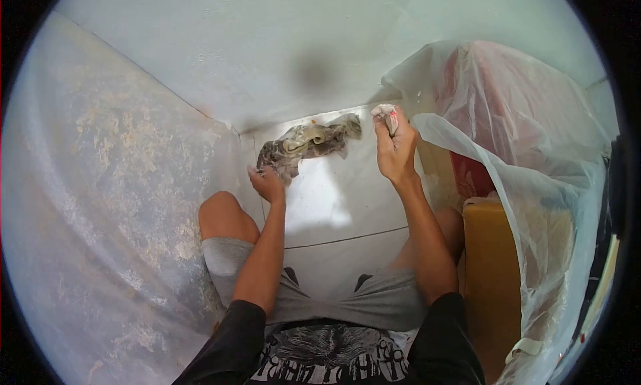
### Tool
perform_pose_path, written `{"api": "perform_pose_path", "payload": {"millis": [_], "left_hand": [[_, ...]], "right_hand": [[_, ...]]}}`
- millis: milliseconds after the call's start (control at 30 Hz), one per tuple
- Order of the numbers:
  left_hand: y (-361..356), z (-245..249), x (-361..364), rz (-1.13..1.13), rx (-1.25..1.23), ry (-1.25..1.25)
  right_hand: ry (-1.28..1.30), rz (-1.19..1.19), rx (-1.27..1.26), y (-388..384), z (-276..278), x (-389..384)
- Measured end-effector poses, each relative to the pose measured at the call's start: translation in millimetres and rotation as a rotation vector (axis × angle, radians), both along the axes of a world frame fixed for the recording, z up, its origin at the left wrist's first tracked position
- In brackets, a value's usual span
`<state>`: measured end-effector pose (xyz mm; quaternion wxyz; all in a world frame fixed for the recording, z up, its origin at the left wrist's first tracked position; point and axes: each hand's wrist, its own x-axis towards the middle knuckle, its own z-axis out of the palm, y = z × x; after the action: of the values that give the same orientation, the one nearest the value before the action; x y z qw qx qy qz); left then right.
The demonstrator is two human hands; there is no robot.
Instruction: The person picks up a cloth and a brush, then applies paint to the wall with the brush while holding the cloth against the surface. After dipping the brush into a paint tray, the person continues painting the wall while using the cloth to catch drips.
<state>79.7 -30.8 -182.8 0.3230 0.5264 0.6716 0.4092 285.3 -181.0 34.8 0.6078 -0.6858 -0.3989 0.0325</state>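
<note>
**Two hands at work in a tiled corner**

Crouched on the floor (334,215), a person grips the near edge of a stained rag (310,141) in the left hand (269,183). The rag lies in the corner. The raised right hand (395,148) pinches a small whitish wad (385,113) beside a plastic sheet (534,185).

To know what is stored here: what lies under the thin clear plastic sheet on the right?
Under the thin clear plastic sheet: a blurred red shape and part of a yellow box; the rest is covered.

Grey-brown mottled rag (308,145), white tiled floor (334,198), translucent white plastic sheet (527,158), grey shorts (374,301).
</note>
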Motion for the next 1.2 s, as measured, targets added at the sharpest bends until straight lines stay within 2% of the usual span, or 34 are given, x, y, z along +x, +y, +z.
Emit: {"api": "perform_pose_path", "payload": {"millis": [33, 67, 133, 267, 333, 367, 433, 467, 533, 567, 633, 767, 833, 867, 933, 1000, 1067, 1133, 1200], "left_hand": [[-6.6, 18.4, 6.7, -0.107, 0.076, 0.292], [-7.1, 18.4, 12.3, -0.103, 0.077, 0.296], [-1.2, 15.3, 26.4, -0.606, 0.265, 0.647], [11.4, 14.9, 51.4, -0.655, 0.177, 0.707], [27.9, 11.7, 62.3, -0.622, 0.022, 0.849], [41.5, 11.1, 68.6, -0.622, 0.016, 0.842], [63.9, 15.6, 75.6, -0.799, -0.336, 0.867], [63.6, 18.1, 77.6, -0.804, -0.345, 0.866], [65.7, 40.8, 82.2, -0.750, 0.117, 0.776], [67.6, 51.3, 85.3, -0.749, 0.119, 0.776], [68.6, 71.0, 91.2, -0.855, 0.481, 0.164], [60.3, 130.4, 102.1, -0.953, 0.545, 0.189], [49.1, 140.6, 99.9, -0.892, 0.564, -0.053], [43.0, 136.4, 93.3, -0.895, 0.555, -0.053], [27.5, 113.8, 65.7, -0.740, 0.762, -0.038], [10.6, 46.8, 26.9, -0.815, 0.653, 0.423], [-11.5, 25.6, 15.8, -0.897, 0.446, 0.531], [-13.3, 30.0, 29.2, -0.913, 0.464, 0.492], [-18.2, 26.9, 40.8, -0.935, 0.459, 0.461]], "right_hand": [[0.021, -0.007, -0.048, -0.8, 0.2, 0.4], [0.024, -0.003, -0.047, -0.8, -2.1, -0.2], [0.057, 0.025, -0.042, 0.1, -6.8, 0.1], [-0.010, 0.007, -0.091, -3.6, -9.2, -1.4], [-0.012, 0.000, -0.104, -6.9, -5.6, -2.2], [-0.017, 0.003, -0.111, -7.6, -3.2, -1.6], [0.042, -0.001, -0.145, -12.1, -0.3, -5.2], [0.044, -0.002, -0.154, -14.2, -1.4, -4.8], [-0.001, -0.027, -0.182, -16.0, -2.3, -1.7], [-0.002, -0.027, -0.181, -15.6, -3.0, -1.0], [0.004, -0.083, -0.103, -14.0, -3.8, 0.8], [0.006, -0.117, -0.056, -11.6, -3.3, 2.8], [-0.015, -0.134, 0.050, -10.4, -5.8, 1.9], [-0.011, -0.136, 0.042, -9.0, -6.6, 1.9], [-0.138, -0.138, 0.062, -6.6, -6.1, -0.7], [-0.116, -0.119, 0.015, -7.1, -9.1, -2.9], [-0.101, -0.104, -0.028, -6.3, -7.8, -3.4], [-0.102, -0.097, 0.052, -1.7, -6.5, -5.4], [-0.077, -0.092, 0.029, -3.7, -2.2, -6.3]]}}
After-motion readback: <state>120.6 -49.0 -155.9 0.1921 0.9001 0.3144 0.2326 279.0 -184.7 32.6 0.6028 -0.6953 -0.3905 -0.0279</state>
